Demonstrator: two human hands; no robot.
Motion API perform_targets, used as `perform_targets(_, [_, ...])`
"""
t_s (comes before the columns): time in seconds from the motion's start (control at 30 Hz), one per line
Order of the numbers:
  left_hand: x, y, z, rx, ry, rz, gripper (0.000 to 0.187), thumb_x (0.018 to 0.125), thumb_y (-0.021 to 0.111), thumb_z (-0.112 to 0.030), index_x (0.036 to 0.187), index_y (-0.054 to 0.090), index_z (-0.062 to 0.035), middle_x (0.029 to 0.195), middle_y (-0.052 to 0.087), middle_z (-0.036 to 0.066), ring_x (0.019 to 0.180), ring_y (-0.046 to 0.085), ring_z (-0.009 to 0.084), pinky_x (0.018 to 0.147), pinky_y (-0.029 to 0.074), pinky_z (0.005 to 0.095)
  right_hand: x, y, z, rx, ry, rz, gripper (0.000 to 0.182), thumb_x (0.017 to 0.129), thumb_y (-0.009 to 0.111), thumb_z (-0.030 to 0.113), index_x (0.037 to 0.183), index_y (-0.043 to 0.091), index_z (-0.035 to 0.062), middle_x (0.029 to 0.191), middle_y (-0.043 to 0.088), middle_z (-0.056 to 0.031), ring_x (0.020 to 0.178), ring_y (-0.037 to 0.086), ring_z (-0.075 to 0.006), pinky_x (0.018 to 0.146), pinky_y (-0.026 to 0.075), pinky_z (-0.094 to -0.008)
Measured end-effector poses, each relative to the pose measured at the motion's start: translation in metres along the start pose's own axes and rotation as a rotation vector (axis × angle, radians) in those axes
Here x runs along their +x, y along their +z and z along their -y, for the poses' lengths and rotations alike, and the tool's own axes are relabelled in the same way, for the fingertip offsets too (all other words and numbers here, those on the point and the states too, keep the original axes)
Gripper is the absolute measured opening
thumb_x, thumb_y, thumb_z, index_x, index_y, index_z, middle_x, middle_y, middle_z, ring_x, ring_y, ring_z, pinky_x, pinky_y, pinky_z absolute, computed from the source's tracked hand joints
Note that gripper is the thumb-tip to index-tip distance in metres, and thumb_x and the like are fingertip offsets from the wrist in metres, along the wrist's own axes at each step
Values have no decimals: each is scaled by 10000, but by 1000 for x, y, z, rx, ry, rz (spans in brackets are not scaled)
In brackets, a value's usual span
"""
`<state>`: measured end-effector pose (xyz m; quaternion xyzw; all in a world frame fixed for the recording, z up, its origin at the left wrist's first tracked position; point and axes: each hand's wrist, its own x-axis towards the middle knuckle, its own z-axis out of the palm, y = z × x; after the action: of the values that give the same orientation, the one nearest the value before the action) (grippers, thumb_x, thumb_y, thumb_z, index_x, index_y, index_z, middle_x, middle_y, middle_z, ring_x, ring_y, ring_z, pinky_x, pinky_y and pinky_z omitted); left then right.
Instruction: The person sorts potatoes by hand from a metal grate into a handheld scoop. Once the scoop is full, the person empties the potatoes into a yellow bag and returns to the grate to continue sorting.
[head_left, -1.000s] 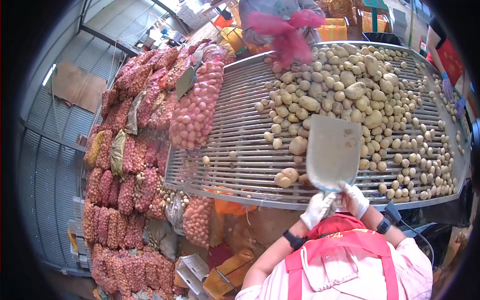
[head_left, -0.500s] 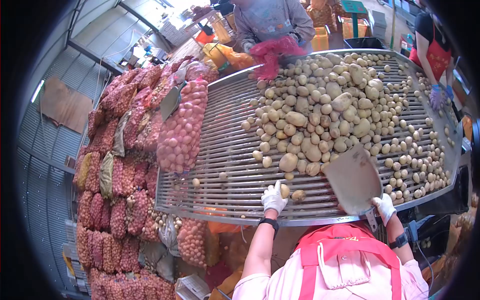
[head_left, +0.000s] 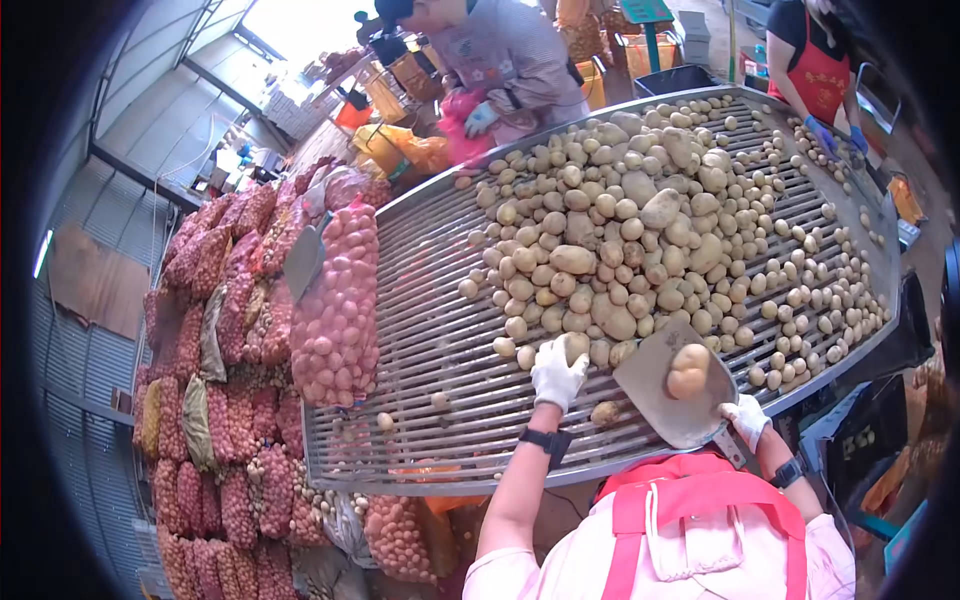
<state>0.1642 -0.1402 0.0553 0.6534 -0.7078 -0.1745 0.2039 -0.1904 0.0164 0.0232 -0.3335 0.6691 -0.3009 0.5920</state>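
Note:
My left hand [head_left: 558,378], in a white glove, is at the near edge of a heap of potatoes [head_left: 610,230] on a slatted metal table [head_left: 430,345]. Its thumb and fingers close round a potato [head_left: 575,346]. In my right hand [head_left: 746,421], also gloved, is the handle of a metal scoop [head_left: 650,382]. The scoop lies face up low over the slats, its front edge against the heap. One or two blurred potatoes [head_left: 687,372] are in its pan. A single potato [head_left: 605,413] rests between my left hand and the scoop.
A full pink net sack [head_left: 340,310] stands on the table's left end, another scoop [head_left: 304,262] beside its top. Stacked sacks [head_left: 235,420] fill the left side. Across the table a person [head_left: 510,65] handles pink netting [head_left: 462,125]; another, in a red apron [head_left: 818,80], stands at the right.
My left hand has moved forward to the heap's edge. Potatoes now show in the scoop, which was bare before. The person opposite has shifted left with the pink netting, off the table. My view has shifted.

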Motion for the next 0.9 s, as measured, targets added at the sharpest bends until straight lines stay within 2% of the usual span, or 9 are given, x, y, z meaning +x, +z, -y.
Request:
perform_targets(0.03, [10,9,9,149,-31,102,698,759,755,-379,1365,480,-169,1254,520,165,1133,528,340,904,469,465,-3,0,5,2,17,-4,294,801,598,114,1061,660,-7,906,676,-67,783,607,-194,708,484,-324])
perform_targets(0.2, [29,26,5,307,-106,327,857,702,804,-309,1435,376,-196,1252,491,182,1145,524,356,918,476,448,5,-6,-25,462,103,-189,347,782,633,81,1118,635,-8,971,672,-96,845,634,-228,774,498,-346])
perform_targets(0.27, [29,40,40,-125,-109,284,769,739,766,-265,1410,405,-164,1241,527,166,1130,552,334,937,477,433,6,-13,-46,534,108,-215,358,789,623,70,1138,625,-9,994,671,-102,867,639,-237,799,506,-353])
perform_targets(0.33, [34,38,54,-1115,-341,351,648,806,708,-280,1372,442,-111,1257,547,159,1108,563,324,975,460,477,6,-14,-43,656,108,-194,362,796,603,48,1153,610,-10,1026,668,-105,907,644,-247,849,510,-367])
perform_targets(0.4, [21,34,60,-1792,-661,448,602,923,570,-381,1399,409,-49,1324,529,193,1159,563,354,888,529,481,11,-17,-45,704,117,-189,357,799,598,44,1152,608,-11,1030,668,-105,924,643,-249,861,510,-372])
perform_targets(0.47, [14,4,39,-1966,-602,574,670,904,571,-456,1390,412,-24,1310,537,236,1165,560,387,877,540,486,14,-19,-42,656,99,-170,351,805,595,46,1152,607,-6,1045,662,-91,932,638,-240,861,507,-358])
perform_targets(0.73, [-1,-8,0,-2198,-650,566,687,923,516,-526,1384,425,-26,1293,523,299,1005,633,417,710,587,445,29,-31,-12,236,64,-123,335,832,609,142,1141,625,15,991,665,-52,883,611,-185,793,492,-328])
perform_targets(0.87, [2,-4,-17,-2127,-577,607,693,897,582,-487,1399,411,-40,1298,536,236,1086,607,360,855,554,410,32,-26,-10,11,19,-71,293,847,601,170,1085,642,4,898,642,-24,794,560,-146,725,466,-304])
perform_targets(0.9, [4,-7,-30,-1927,-465,487,710,861,640,-430,1402,400,-37,1293,534,212,1101,597,332,884,540,397,30,-23,-6,-43,-65,-34,292,839,600,191,1056,646,2,839,627,-24,747,537,-137,681,453,-303])
